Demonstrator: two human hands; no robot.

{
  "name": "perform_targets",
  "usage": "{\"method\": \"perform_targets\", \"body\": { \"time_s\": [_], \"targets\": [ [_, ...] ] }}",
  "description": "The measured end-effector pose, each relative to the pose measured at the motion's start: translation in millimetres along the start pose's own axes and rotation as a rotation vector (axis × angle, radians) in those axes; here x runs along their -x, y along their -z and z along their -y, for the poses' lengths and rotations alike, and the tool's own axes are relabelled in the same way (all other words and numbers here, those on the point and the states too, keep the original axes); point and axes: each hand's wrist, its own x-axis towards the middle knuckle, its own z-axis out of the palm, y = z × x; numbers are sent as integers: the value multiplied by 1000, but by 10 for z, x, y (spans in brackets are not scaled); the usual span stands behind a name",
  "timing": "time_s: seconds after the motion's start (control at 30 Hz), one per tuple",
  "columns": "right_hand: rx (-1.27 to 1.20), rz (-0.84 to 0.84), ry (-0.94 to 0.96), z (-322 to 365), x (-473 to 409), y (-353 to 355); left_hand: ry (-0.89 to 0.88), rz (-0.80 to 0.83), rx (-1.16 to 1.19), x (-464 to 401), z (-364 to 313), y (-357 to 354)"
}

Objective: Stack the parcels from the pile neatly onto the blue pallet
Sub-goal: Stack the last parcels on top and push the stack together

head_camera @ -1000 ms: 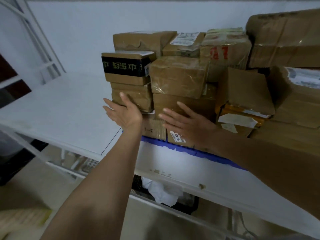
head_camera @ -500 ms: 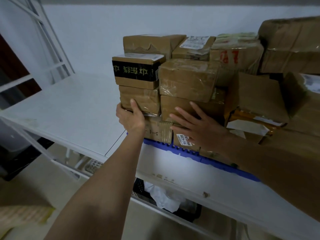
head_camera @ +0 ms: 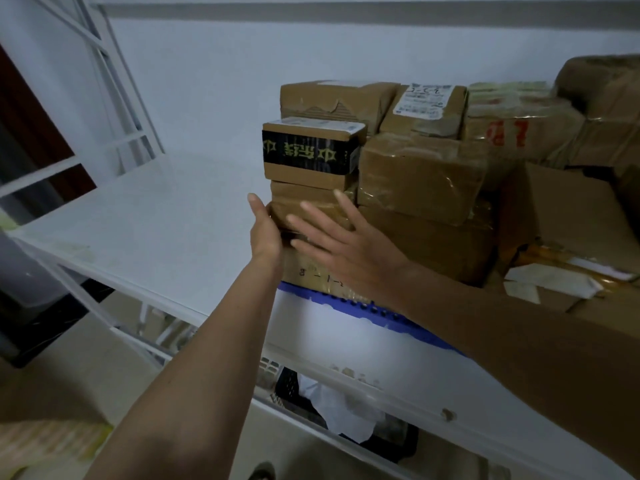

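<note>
Parcels, boxy taped cardboard, blue pallet

Single view, head-worn wide-angle camera. Looks forward and down from above the person's forearms, which run up from the bottom edge toward mid-frame. Faces a white wall, with the white surface across the middle and the stacked parcels right of centre, close, within arm's reach. Blue pallet edge sits just below the stack. Floor visible at lower left, under the surface. Straight lines bow near the frame edges. No second view to compare.
</note>
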Motion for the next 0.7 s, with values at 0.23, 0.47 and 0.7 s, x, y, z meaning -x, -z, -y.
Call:
{"method": "perform_targets", "body": {
  "time_s": [0.23,0.47,0.7],
  "targets": [
    [100,76,-82,-189,-406,-39,-48,406,40,-371,-441,156],
    [61,248,-128,-250,-438,-58,-109,507,-183,-502,-477,95],
    [-34,70,-165,-302,-939,221,-15,527,-17,-900,-490,236]
  ]
}}
